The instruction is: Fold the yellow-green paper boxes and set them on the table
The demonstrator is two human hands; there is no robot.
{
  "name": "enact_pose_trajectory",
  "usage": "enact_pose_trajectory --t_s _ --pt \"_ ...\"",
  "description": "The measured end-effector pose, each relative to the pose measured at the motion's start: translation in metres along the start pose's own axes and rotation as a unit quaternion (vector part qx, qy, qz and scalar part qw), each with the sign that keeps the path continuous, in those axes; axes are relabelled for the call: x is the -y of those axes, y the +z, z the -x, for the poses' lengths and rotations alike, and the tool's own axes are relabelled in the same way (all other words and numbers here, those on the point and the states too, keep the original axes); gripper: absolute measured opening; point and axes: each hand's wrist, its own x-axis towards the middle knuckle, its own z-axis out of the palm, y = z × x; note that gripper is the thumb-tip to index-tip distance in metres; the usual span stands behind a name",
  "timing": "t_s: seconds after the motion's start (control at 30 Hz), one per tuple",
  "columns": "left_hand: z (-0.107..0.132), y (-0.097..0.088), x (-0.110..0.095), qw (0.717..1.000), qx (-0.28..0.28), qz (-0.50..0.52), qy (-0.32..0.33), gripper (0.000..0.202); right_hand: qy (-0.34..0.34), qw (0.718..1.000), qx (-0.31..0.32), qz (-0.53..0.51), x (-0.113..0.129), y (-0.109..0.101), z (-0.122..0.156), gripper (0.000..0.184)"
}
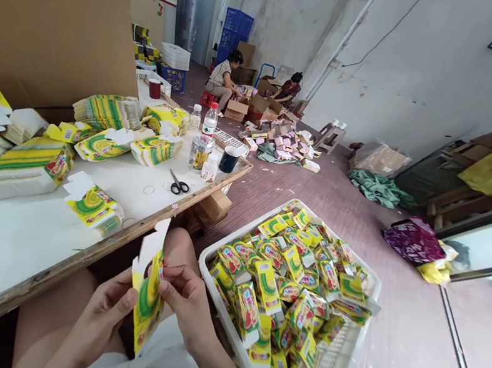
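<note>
Over my lap, both hands hold one flat yellow-and-green carton blank [147,301] with a white flap sticking up. My left hand [106,312] pinches its left edge. My right hand [185,300] grips its right side with fingers curled. To my right a white plastic basket [350,361] is heaped with several folded yellow cartons [286,280]. On the white table [2,242] to my left lie stacks of flat carton blanks [94,208].
Scissors [178,184], bottles [210,119], a dark cup [230,159] and a jar stand at the table's far end. A big cardboard sheet [52,10] leans behind the table. Two people [221,78] sit on the floor far off among boxes. Bags and cloth lie along the right wall.
</note>
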Motion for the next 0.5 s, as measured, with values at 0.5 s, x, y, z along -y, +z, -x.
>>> enact_pose_trajectory --t_s 0.5 --pt "-0.008 0.001 0.014 0.979 -0.105 -0.166 0.051 0.045 -0.040 0.979 -0.039 0.197 0.008 -0.007 0.013 0.029"
